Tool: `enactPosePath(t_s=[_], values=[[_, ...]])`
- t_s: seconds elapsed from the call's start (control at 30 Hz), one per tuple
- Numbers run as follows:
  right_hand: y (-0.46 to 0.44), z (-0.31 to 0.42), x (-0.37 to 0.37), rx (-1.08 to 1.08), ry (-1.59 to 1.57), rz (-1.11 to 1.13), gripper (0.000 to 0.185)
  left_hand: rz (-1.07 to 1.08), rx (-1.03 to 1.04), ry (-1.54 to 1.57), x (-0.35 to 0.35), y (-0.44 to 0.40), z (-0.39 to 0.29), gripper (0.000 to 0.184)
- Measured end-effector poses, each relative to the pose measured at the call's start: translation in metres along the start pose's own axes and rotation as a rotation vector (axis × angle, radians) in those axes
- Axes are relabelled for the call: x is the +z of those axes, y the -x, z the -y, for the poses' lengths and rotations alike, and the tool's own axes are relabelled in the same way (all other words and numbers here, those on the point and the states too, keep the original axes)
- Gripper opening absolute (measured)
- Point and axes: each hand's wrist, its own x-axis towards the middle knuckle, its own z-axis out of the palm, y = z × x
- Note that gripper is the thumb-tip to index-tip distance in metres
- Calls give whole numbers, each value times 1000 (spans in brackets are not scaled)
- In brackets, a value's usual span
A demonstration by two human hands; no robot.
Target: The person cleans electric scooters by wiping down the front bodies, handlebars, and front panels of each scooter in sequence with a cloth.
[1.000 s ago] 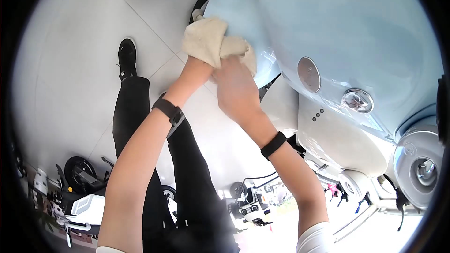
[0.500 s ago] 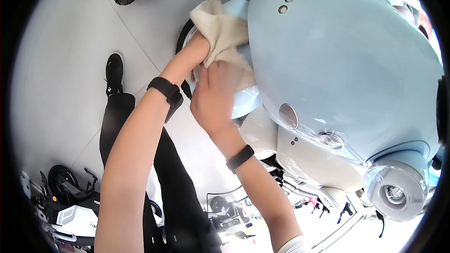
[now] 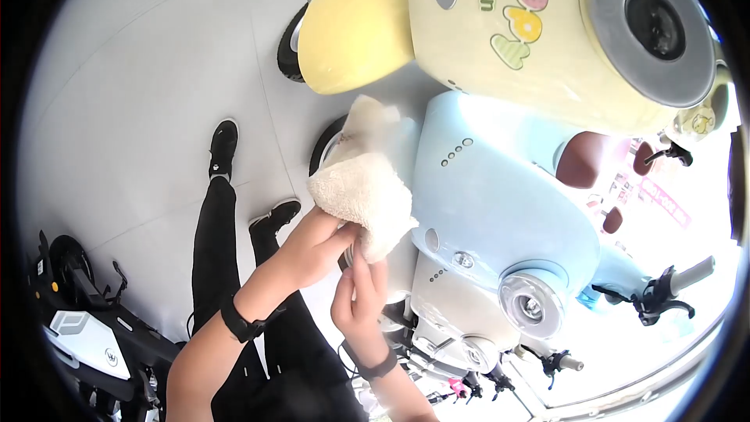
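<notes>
A cream terry cloth (image 3: 363, 195) hangs bunched between my two hands, in front of the pale blue scooter's front wheel (image 3: 324, 144). My left hand (image 3: 312, 246), below a black wristband, is closed on the cloth's near edge. Close by on the right, my right hand (image 3: 361, 297) pinches the same edge with its fingertips. The cloth's far end is blurred and covers part of the wheel and fender. Behind it stands the blue scooter's front panel (image 3: 500, 195); I cannot tell whether the cloth touches the scooter.
A yellow scooter (image 3: 500, 47) with colourful lettering stands beside the blue one. A cream scooter (image 3: 453, 305) is on the other side, with more handlebars beyond. At the lower left is a black and white scooter (image 3: 90, 344). My black shoes (image 3: 224, 144) are on the grey tiled floor (image 3: 156, 109).
The cloth has come off the blue fender and is now bunched up in front of it. My hands have drawn together at its edge. The view has shifted, showing more of the yellow scooter.
</notes>
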Motion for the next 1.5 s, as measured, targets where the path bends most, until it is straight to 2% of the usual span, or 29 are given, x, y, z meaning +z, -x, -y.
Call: enactPosePath(t_s=[0.07,0.13,0.2,0.23,0.33,0.43,0.5,0.57,0.63,0.67,0.73,0.8,0.83,0.93,0.97,1.03,1.13,1.23,1.27,1.33,1.47,1.5], values=[[-25,31,-16,10,51,-128,46,9,148,-220,-10,12,-48,43],[-59,62,-29,37,71,-296,43,-14,417,-500,-11,17,-88,46],[-76,86,-49,61,144,-353,40,1,504,-568,-8,19,-136,46],[-79,100,-51,182,-43,-484,37,15,520,-618,-7,21,-154,47],[-97,129,-88,123,-15,-565,42,51,557,-693,0,21,-205,50],[-135,164,-126,104,78,-729,44,20,696,-751,21,2,-256,49],[-161,157,-159,96,-182,-854,48,20,771,-781,45,-17,-285,47],[-205,164,-191,112,-174,-938,48,-116,839,-917,74,-42,-312,48],[-263,175,-219,85,-73,-908,42,-209,880,-955,101,-82,-336,49],[-289,175,-230,41,-114,-867,40,-220,871,-972,115,-102,-342,53],[-333,157,-251,97,13,-602,37,-232,799,-1116,134,-147,-350,55],[-367,120,-240,-73,173,-769,37,-341,876,-1085,138,-194,-348,52],[-368,119,-245,-31,107,-709,37,-351,890,-1065,140,-200,-350,51],[-350,84,-244,127,22,-597,39,-153,895,-1130,147,-205,-380,45],[-344,72,-232,135,-15,-654,39,-59,895,-1230,156,-204,-390,44],[-332,94,-228,214,-271,-790,38,146,896,-1440,167,-204,-415,40],[-329,121,-225,333,-461,-950,37,361,932,-1578,183,-222,-426,36],[-335,129,-236,507,-388,-894,34,567,767,-1540,181,-259,-433,33],[-340,127,-235,491,-315,-946,33,602,728,-1453,181,-272,-440,31],[-346,138,-252,521,-239,-850,34,661,590,-1281,170,-280,-449,28],[-384,158,-272,397,116,-806,28,441,335,-1055,120,-283,-438,36],[-393,159,-275,336,150,-846,22,439,343,-1077,111,-283,-439,40]])
